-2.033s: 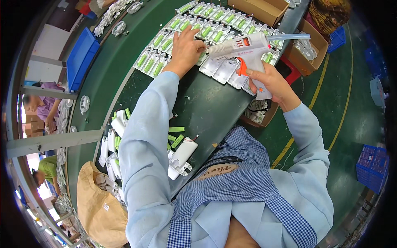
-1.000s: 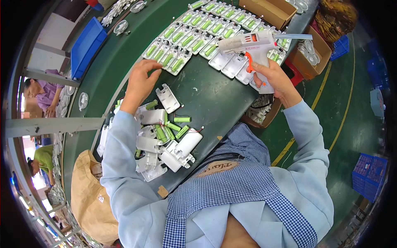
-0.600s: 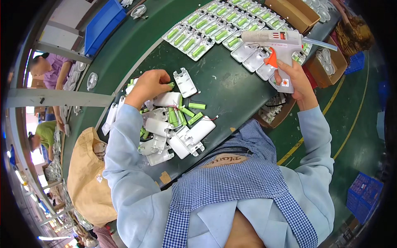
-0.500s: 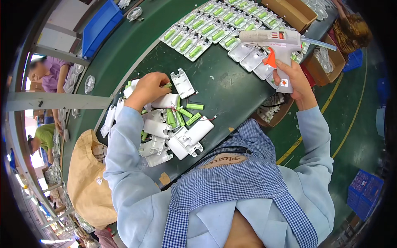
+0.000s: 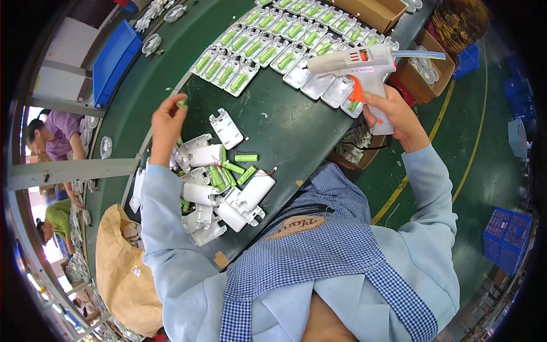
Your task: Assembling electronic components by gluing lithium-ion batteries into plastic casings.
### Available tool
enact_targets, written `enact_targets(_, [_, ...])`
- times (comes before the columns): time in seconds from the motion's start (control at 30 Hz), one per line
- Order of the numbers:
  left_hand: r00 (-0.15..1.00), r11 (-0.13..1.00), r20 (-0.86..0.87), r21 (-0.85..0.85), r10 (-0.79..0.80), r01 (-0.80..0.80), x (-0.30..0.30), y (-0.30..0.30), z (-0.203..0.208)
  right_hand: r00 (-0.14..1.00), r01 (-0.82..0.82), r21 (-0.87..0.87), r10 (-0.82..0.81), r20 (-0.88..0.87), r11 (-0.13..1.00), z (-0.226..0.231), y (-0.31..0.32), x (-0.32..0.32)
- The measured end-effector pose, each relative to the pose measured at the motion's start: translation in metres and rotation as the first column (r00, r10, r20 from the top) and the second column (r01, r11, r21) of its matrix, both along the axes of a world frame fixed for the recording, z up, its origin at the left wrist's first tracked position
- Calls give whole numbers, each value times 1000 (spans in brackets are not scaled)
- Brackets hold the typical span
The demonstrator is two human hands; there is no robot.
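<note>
1. Green bench (image 5: pixel 285 122): rows of white shells (image 5: pixel 317 85), most holding green cells (image 5: pixel 268 55); a few bare.
2. Left hand (image 5: pixel 168 122): fingertips pinched on a wired cell (image 5: pixel 181 104), near the loose pile (image 5: pixel 200 194) of shells and cells.
3. Right hand (image 5: pixel 394 113): wrapped around glue gun (image 5: pixel 370 69), nozzle pointing left.
4. Upper-right carton (image 5: pixel 403 73): white round parts (image 5: pixel 424 73). Carton beside bench edge (image 5: pixel 369 155): white parts (image 5: pixel 358 139), kind unclear. Tan bag (image 5: pixel 119 268): pale pieces (image 5: pixel 131 232).

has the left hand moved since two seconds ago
Yes: it was over the rows of white cases; now the left hand is off them, further left and lower in the view.
</note>
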State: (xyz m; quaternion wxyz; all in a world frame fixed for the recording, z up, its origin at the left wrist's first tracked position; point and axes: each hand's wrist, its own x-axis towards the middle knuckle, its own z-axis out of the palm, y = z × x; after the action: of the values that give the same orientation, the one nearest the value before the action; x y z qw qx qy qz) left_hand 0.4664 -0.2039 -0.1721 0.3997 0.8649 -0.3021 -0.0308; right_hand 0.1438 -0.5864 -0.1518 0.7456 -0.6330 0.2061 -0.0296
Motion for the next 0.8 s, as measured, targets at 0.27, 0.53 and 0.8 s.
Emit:
enact_targets(0.27, [997, 925, 72, 376, 19, -45, -13, -23, -8, 999, -49, -49, 48, -15, 998, 2, 4, -1])
enact_targets(0.53, [987, 860, 156, 498, 32, -106, -25, -36, 16, 998, -66, -26, 66, -7, 997, -8, -2, -3])
enact_targets(0.8, [944, 770, 239, 638, -227, 23, -8, -34, 7, 1000, 1, -13, -1, 13, 1000, -4, 5, -4])
